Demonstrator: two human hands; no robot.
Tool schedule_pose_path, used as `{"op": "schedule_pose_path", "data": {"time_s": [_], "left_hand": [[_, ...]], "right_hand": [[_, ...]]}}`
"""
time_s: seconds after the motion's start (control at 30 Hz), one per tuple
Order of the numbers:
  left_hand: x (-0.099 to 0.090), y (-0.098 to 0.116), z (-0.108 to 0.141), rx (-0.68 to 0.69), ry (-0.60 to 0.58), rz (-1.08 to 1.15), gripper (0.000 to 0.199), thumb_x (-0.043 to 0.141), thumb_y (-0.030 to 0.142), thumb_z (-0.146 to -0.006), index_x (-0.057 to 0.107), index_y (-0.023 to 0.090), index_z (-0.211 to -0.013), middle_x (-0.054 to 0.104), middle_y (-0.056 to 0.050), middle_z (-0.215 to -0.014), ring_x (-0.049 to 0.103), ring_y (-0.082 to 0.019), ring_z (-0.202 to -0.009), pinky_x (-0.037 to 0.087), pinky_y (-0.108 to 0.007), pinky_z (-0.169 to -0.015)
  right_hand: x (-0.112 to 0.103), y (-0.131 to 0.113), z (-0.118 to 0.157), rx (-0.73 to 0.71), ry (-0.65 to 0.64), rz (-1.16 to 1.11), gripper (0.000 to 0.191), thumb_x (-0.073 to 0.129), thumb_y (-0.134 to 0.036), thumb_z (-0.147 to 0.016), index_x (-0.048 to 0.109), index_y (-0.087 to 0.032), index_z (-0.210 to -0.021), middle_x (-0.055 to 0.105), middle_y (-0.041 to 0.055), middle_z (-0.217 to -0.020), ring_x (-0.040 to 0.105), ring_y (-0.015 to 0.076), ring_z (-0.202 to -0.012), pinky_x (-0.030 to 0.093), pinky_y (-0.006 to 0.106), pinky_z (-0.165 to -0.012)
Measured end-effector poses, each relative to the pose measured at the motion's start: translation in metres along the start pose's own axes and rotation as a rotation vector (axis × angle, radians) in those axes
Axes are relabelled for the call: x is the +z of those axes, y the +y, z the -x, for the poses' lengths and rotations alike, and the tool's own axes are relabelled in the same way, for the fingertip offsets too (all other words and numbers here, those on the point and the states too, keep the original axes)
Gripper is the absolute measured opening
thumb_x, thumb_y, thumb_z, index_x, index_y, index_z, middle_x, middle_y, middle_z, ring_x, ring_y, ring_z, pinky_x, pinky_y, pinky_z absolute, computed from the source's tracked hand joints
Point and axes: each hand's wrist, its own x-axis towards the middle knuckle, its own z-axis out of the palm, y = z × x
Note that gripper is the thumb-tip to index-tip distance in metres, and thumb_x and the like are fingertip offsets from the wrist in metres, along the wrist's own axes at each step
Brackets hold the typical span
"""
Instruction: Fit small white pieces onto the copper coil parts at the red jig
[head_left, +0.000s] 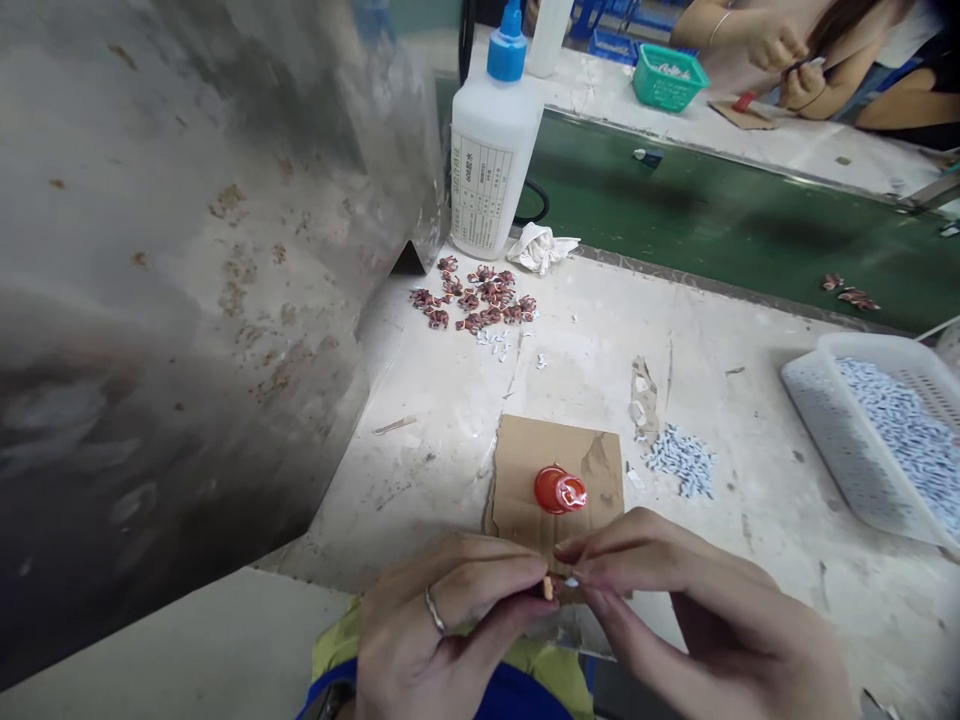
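Left hand (431, 620): fingers clamped on small orange-and-brown piece (548, 588). Right hand (705, 600): fingers clamped on tiny pale-blue piece (571, 582). The 2 sit close, over brown cardboard square (525, 440). Remotely, I'd pinch lightly, align slowly.

Pale tabletop (420, 385), scuffed and stained. Large grey metal panel (180, 330) looms at left, brown-spotted, dull sheen. Dark green band (675, 205) runs beyond; past it, a second whitish work surface (799, 148).
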Motion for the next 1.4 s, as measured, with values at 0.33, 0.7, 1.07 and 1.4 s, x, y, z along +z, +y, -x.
{"op": "schedule_pose_path", "data": {"time_s": [0.33,0.7,1.07,1.4], "left_hand": [[0.004,-0.002,0.000,-0.006,-0.007,-0.013,0.018,0.075,0.006,-0.090,0.072,0.015,-0.105,0.080,-0.001,-0.094,0.078,-0.009,-0.085,0.064,-0.011,-0.083],[0.002,0.002,-0.001,0.035,0.015,-0.062,0.022,0.073,-0.003,-0.088,0.073,0.012,-0.103,0.078,-0.002,-0.093,0.076,-0.007,-0.085,0.064,-0.011,-0.082],[0.007,0.005,-0.013,0.081,-0.018,0.035,0.024,0.071,-0.011,-0.083,0.073,0.006,-0.100,0.076,-0.007,-0.092,0.075,-0.011,-0.087,0.066,-0.016,-0.079],[0.006,0.006,-0.014,0.042,-0.049,0.010,0.017,0.075,0.001,-0.088,0.074,0.010,-0.102,0.079,-0.003,-0.093,0.077,-0.007,-0.086,0.064,-0.008,-0.085]], "right_hand": [[0.001,0.002,0.000,0.001,-0.045,-0.019,0.030,0.067,0.000,-0.090,0.074,-0.025,-0.105,0.079,0.0039,-0.099,0.078,0.0172,-0.088,0.067,0.025,-0.075],[-0.004,0.001,0.008,-0.111,-0.133,0.242,0.037,0.066,-0.002,-0.093,0.074,-0.025,-0.121,0.079,0.0073,-0.112,0.079,0.0177,-0.092,0.067,0.020,-0.074],[-0.015,0.002,0.016,-0.167,-0.123,0.388,0.030,0.066,-0.007,-0.096,0.071,-0.022,-0.121,0.078,0.0083,-0.115,0.079,0.0167,-0.095,0.067,0.017,-0.078],[-0.019,-0.001,0.018,-0.212,-0.144,0.468,0.028,0.064,-0.009,-0.098,0.071,-0.021,-0.123,0.078,0.0093,-0.114,0.079,0.0176,-0.096,0.066,0.018,-0.082]]}}
